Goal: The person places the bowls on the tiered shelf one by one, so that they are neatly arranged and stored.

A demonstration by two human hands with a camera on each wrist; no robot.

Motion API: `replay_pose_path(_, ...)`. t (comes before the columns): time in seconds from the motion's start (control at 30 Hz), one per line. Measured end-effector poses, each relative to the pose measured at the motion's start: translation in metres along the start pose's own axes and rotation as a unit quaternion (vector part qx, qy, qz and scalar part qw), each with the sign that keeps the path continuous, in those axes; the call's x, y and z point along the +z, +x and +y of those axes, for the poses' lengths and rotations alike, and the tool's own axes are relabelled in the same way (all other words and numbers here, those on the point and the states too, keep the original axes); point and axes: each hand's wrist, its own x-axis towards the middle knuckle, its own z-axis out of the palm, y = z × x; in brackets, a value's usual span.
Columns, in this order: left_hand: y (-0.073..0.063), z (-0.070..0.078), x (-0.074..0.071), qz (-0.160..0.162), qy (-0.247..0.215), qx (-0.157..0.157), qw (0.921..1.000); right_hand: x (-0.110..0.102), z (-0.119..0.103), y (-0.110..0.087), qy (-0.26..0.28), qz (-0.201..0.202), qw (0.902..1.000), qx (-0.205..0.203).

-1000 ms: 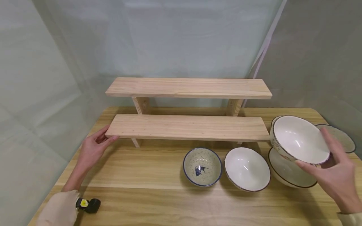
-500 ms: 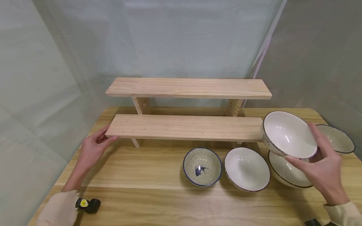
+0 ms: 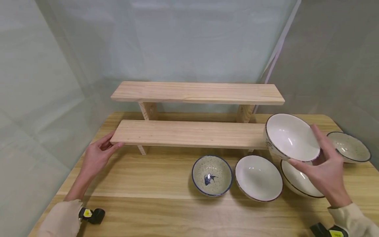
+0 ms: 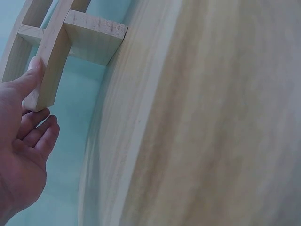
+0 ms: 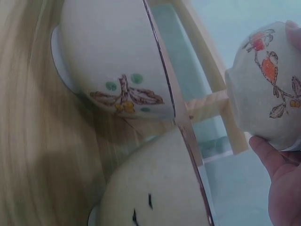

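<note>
My right hand (image 3: 328,171) holds a white bowl (image 3: 291,136) with a dark rim by its right side, thumb at the front and fingers behind. The bowl is tilted and overlaps the right end of the lower board of a two-tier wooden shelf (image 3: 189,134). Red-orange fruit and leaves show on its outer wall in the right wrist view, where its foot faces the shelf. At the shelf's left end, my left hand (image 3: 97,154) grips the lower board's corner; its thumb (image 4: 34,66) lies against the board in the left wrist view.
On the wooden table (image 3: 148,214) stand a speckled blue-rimmed bowl (image 3: 211,189) with a fish motif, a white bowl (image 3: 259,177), and a larger bowl (image 3: 302,181) partly hidden behind the right hand. Another speckled bowl (image 3: 350,148) is at far right. Pale sheeting (image 3: 192,39) hangs behind.
My right hand has carried the white bowl left and slightly up, to the lower board's right end. More of the far-right bowl shows. The left hand stays in place.
</note>
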Motion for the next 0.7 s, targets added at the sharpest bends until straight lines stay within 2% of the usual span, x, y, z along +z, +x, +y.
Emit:
replay_pose_path(0.13,0.000,0.000,0.000,-0.002,-0.002,-0.001,1.0000,0.006,-0.001,0.002,-0.051,-0.014,0.9985,-0.013)
replay_pose_path(0.3,0.000,0.000,-0.001,-0.006,-0.006,0.000,1.0000,0.014,-0.004,0.004,-0.084,-0.026,0.9960,-0.017)
replay_pose_path(0.7,0.000,0.000,-0.001,-0.008,-0.001,0.000,1.0000,0.032,-0.013,0.013,-0.068,-0.048,0.9958,-0.038)
